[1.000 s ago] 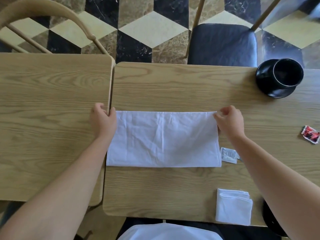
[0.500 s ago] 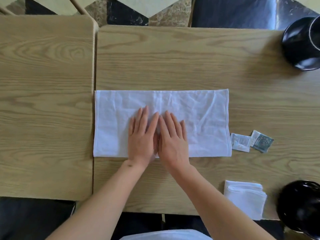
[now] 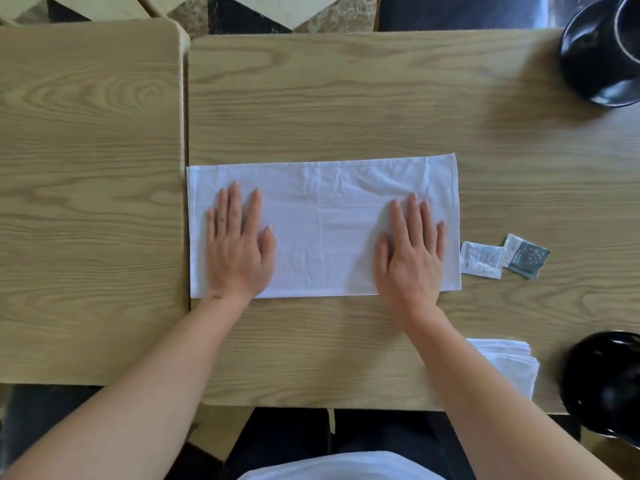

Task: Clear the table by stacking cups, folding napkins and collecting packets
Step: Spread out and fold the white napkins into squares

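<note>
Smoothing the napkin (image 3: 322, 226) now: both palms have slid apart from mid-cloth w/ the left hand (image 3: 239, 247) near its left end, right hand (image 3: 412, 251) near its right end, both flat, fingers spread, gripping nothing. Napkin lies half-folded at frame centre on the bench (image 3: 346, 98). Looks creased down, ready for next fold imo. Packets (image 3: 502, 259) just right of it; folded napkin (image 3: 509, 362) lower right, cups (image 3: 602, 50) at right edge, not yet stacked.

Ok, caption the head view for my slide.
Both hands, left and right, press flat on the half-folded white napkin.
</note>
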{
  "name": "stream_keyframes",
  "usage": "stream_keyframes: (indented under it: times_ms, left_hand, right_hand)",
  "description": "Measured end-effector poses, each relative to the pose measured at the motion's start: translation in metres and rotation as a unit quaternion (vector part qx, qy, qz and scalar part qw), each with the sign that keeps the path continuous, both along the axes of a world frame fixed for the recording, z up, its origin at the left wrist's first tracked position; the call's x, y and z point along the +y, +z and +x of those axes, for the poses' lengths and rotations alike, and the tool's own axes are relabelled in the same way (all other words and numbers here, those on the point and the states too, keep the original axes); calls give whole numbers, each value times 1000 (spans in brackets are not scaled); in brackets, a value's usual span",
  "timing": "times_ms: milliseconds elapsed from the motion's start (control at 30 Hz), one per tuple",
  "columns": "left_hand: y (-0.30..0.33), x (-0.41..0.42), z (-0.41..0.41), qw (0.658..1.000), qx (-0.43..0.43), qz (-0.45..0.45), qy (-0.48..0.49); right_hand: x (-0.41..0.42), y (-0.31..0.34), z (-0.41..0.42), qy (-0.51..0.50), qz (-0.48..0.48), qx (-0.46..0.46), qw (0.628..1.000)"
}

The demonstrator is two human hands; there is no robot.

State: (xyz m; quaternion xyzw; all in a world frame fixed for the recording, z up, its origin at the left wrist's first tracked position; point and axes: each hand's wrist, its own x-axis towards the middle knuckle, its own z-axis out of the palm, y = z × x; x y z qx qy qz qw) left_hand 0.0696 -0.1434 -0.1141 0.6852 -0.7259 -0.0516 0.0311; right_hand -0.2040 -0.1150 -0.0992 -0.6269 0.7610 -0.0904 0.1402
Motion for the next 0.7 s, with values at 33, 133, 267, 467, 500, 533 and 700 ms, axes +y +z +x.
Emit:
stream_keyframes:
  times_ms: [33, 133, 267, 467, 500, 533, 700]
  left_hand:
    - [0, -2, 12, 1000, -6, -2, 2]
    - [0, -5, 30, 1000, -12, -3, -5]
    - [6, -7, 28, 1000, -11, 8, -12]
    - [22, -12, -6, 995, 91, -8, 26]
    - [22, -16, -18, 995, 99, -8, 10]
    - [22, -20, -30, 995, 102, -6, -7]
    - [12, -44, -57, 994, 86, 3, -67]
  right_hand:
    - [0, 0, -2, 5, 1, -3, 1000]
    - [3, 1, -13, 1, 14, 1, 1000]
    - [7, 9, -39, 23, 28, 10, 999]
    - [-21, 27, -12, 25, -38, -28, 999]
    - [-32, 27, 3, 48, -50, -39, 997]
    - [-44, 26, 19, 75, -53, -49, 995]
    - [-77, 8, 62, 186, -33, -56, 980]
